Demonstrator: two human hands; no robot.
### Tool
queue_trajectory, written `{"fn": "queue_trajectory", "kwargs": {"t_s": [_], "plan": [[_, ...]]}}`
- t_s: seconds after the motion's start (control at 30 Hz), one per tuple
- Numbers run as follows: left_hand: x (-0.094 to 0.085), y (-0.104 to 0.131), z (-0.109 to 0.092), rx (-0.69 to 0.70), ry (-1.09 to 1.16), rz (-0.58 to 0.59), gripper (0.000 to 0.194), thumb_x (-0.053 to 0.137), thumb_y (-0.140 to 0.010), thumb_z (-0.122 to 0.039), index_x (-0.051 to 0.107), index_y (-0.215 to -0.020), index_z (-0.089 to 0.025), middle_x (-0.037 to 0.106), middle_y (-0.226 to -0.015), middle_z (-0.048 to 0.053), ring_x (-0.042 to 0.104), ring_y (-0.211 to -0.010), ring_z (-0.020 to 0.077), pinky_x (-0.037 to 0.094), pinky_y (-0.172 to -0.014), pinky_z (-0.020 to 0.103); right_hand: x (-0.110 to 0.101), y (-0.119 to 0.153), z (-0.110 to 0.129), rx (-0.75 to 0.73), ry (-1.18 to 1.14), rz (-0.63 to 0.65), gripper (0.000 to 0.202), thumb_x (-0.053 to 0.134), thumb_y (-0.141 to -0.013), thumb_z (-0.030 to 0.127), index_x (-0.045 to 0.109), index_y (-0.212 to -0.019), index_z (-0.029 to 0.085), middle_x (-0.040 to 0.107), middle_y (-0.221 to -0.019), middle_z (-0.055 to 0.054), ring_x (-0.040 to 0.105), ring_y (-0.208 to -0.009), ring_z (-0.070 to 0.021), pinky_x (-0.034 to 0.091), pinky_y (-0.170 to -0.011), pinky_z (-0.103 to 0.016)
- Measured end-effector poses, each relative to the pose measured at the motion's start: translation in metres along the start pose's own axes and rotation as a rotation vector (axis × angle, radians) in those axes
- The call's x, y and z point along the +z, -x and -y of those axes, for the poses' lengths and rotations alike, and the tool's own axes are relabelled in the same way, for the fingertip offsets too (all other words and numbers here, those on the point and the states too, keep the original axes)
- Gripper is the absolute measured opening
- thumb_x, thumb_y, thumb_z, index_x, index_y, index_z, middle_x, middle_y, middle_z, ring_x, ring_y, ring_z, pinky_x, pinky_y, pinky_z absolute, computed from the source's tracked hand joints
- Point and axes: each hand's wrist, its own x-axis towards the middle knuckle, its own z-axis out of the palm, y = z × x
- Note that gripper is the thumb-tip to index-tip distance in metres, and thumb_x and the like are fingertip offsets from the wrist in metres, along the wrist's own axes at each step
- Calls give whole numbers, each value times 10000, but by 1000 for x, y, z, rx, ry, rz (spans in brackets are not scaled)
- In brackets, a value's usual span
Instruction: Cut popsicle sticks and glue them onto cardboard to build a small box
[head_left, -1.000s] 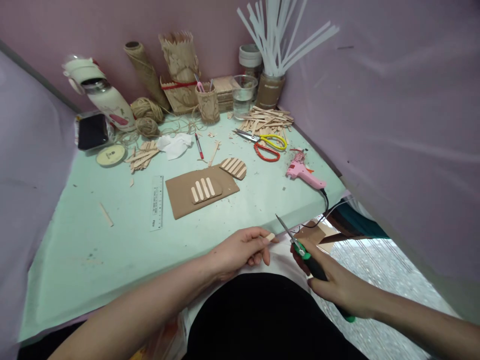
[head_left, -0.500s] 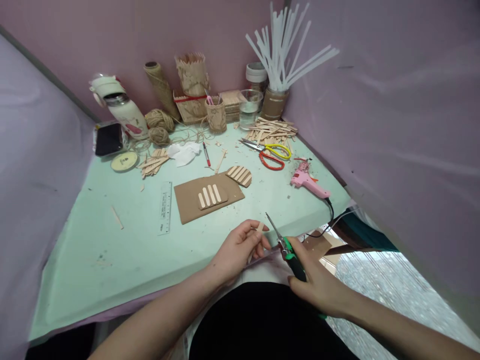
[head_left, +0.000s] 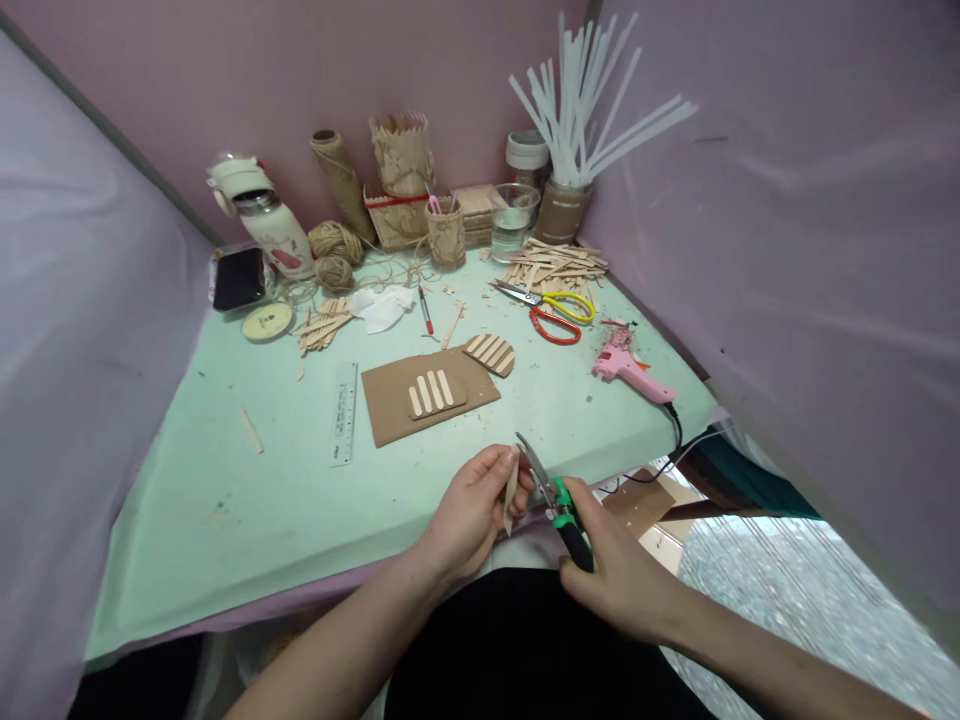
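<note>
Near the table's front edge, my left hand (head_left: 480, 492) pinches a craft stick (head_left: 511, 498), which hangs down from the fingertips. My right hand (head_left: 611, 560) is wrapped round green-and-black handled pruning shears (head_left: 559, 505). The metal blades point up and left, close beside the left fingertips; whether they touch the stick I cannot tell. Beyond the hands, a brown cardboard sheet (head_left: 390, 412) carries a rounded cardboard piece (head_left: 459, 399) with several pale sticks laid across it. An oval striped piece (head_left: 490, 354) overlaps the sheet's far right corner.
A pink glue gun (head_left: 634, 375) with a cord lies at the right, near red-and-yellow scissors (head_left: 551, 305) and a pile of sticks (head_left: 555, 265). A clear ruler (head_left: 344, 415) lies left of the cardboard. Bottle (head_left: 277, 235), twine (head_left: 335, 243) and water cup (head_left: 513, 220) stand behind.
The shears have moved left, bringing the blades up to my left fingertips. My left hand has turned the stick, so more of it shows hanging down. The camera view has shifted slightly.
</note>
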Motion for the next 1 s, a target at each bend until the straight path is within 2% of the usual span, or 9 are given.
{"fn": "queue_trajectory", "kwargs": {"t_s": [0.07,0.17,0.33,0.5,0.67,1.0], "plan": [[1,1,4,61,-23,-43,388,765,-729,-479,578,-777,-143,595,-659,-12,495,-552,65,403,-562,190,4,-2,0,-17,90,-51,468,517,-697,102,414,-1135,232,547,-1057,-50,561,-984,-232,454,-855,-379],[-3,1,12,146,-80,-91,373,752,-748,-479,590,-877,-169,602,-656,-28,543,-597,87,457,-626,209,8,-4,1,-66,193,-102,439,524,-700,101,439,-1111,231,541,-1046,-57,561,-969,-240,459,-834,-386],[-13,1,20,275,-99,-98,268,702,-815,-422,590,-902,-194,611,-746,-29,559,-659,85,475,-639,201,11,-7,4,-153,315,-136,421,542,-691,110,447,-1088,212,526,-1009,-70,535,-950,-260,450,-830,-416],[-17,2,21,264,-78,-105,225,710,-810,-370,603,-902,-195,605,-828,-17,579,-751,103,517,-694,229,14,-8,4,-150,385,-134,370,548,-698,134,441,-1045,205,520,-988,-80,512,-930,-269,442,-818,-435],[-16,2,20,304,-121,-127,167,694,-815,-316,607,-877,-188,617,-801,-19,575,-724,97,503,-681,216,16,-8,2,-160,433,-148,390,555,-708,161,432,-1077,188,515,-994,-93,500,-926,-275,438,-820,-450],[-13,3,17,334,-232,-159,113,669,-810,-273,616,-826,-175,637,-778,-10,587,-718,114,494,-686,227,12,-7,6,-157,458,-123,306,535,-714,169,427,-1000,195,512,-968,-93,499,-891,-265,436,-781,-431]]}}
